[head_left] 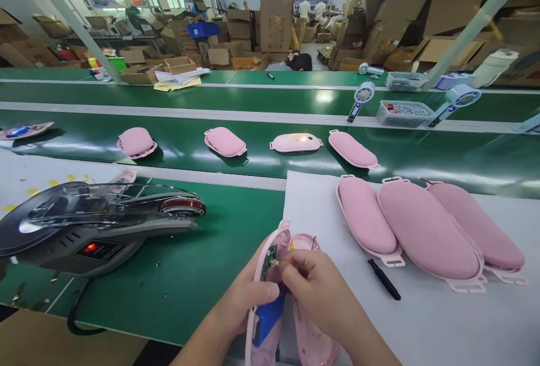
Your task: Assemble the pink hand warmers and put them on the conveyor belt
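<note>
My left hand [244, 293] grips one half of an opened pink plastic case [252, 332], tilted on its edge, with the thumb across the inside. Inside it are a small green circuit board [270, 258] and a blue block [269, 316] that looks like a battery pack. My right hand [320, 290] pinches a small white connector [275, 263] at the board with thumb and forefinger. Behind that hand lies the other pink half [314, 335], hollow side up. Whether the plug is seated in the board is hidden by my fingertips.
Several pink padded cases [430, 231] rest on white sheeting at right, beside a black pen-like tool [383, 279]. More pink pieces [225, 141] line the green conveyor belt [253, 166]. At left stands a grey machine [109, 242] with a lit red switch. Handheld fans [363, 96] flank a parts box [405, 113].
</note>
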A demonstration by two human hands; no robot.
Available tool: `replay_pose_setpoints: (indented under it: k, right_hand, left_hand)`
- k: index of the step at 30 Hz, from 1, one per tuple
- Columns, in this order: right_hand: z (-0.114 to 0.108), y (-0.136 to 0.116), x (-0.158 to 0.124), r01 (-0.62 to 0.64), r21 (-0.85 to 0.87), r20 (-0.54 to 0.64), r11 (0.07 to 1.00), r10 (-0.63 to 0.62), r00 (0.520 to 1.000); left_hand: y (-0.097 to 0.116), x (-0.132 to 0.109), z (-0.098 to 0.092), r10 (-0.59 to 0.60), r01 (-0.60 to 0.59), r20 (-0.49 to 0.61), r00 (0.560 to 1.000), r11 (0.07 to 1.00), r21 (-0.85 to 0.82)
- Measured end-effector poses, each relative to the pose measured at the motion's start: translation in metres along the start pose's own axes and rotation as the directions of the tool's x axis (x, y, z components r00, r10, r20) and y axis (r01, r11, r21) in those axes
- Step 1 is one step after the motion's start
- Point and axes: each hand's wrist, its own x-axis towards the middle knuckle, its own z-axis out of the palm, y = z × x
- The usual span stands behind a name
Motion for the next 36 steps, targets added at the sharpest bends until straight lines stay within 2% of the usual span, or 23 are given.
replay_pose_setpoints:
  k: [6, 10, 12, 13, 16, 18, 20, 22, 24, 27, 31, 33, 36]
  right_hand:
    - [0.003, 0.001, 0.003, 0.04, -0.059, 0.003, 0.997, -0.04, 0.999]
    - [-0.005, 0.001, 0.003, 0.102, -0.071, 0.04, 0.992, -0.099, 0.994]
    - [-0.012, 0.005, -0.001, 0.121, -0.063, -0.033, 0.991, -0.123, 0.992]
    - [-0.017, 0.008, -0.003, 0.118, -0.075, -0.12, 0.99, -0.126, 0.985]
    - [-0.027, 0.023, -0.007, -0.012, -0.196, -0.399, 0.98, -0.068, 0.914]
    - [-0.028, 0.033, -0.006, -0.126, -0.261, -0.419, 0.957, 0.005, 0.908]
    - [-0.025, 0.039, -0.003, -0.146, -0.253, -0.339, 0.956, 0.054, 0.939]
    - [-0.021, 0.041, 0.0, -0.1, -0.185, -0.291, 0.978, 0.042, 0.956]
    - [-0.017, 0.04, 0.003, -0.065, -0.085, -0.305, 0.994, 0.037, 0.952]
    - [-0.016, 0.036, 0.004, -0.065, 0.134, -0.332, 0.989, 0.107, 0.937]
    - [-0.015, 0.029, 0.001, 0.038, 0.495, -0.32, 0.868, 0.142, 0.937]
    - [-0.015, 0.026, -0.002, 0.073, 0.558, -0.301, 0.826, 0.119, 0.946]
    - [-0.014, 0.024, -0.007, 0.03, 0.556, -0.203, 0.83, 0.101, 0.974]
  left_hand:
    - [0.005, 0.003, -0.004, 0.086, -0.088, 0.021, 0.996, 0.96, 0.267]
    - [0.005, 0.007, -0.007, 0.053, -0.055, 0.021, 0.998, 0.99, 0.132]
    - [0.004, 0.009, -0.006, 0.03, -0.032, 0.023, 0.999, 0.998, 0.06]
    - [0.004, 0.009, -0.004, 0.031, -0.032, 0.03, 0.999, 0.999, 0.041]
    - [0.003, 0.009, 0.002, 0.066, -0.066, 0.043, 0.997, 0.998, -0.004]
    - [0.003, 0.009, 0.005, 0.079, -0.078, 0.039, 0.996, 0.997, -0.023]
    - [0.003, 0.009, 0.005, 0.066, -0.067, 0.037, 0.997, 0.998, 0.006]
    - [0.002, 0.009, 0.003, 0.054, -0.056, 0.03, 0.998, 0.997, 0.049]
    - [0.001, 0.007, 0.0, 0.057, -0.058, 0.014, 0.998, 0.996, 0.065]
    - [-0.003, 0.004, -0.002, 0.077, -0.077, -0.002, 0.997, 0.996, 0.041]
    - [-0.006, 0.003, 0.0, 0.117, -0.117, 0.036, 0.993, 0.993, 0.022]
    - [-0.007, 0.004, 0.001, 0.135, -0.136, 0.08, 0.988, 0.991, 0.002]
    - [-0.006, 0.006, 0.0, 0.126, -0.123, 0.13, 0.983, 0.992, -0.033]
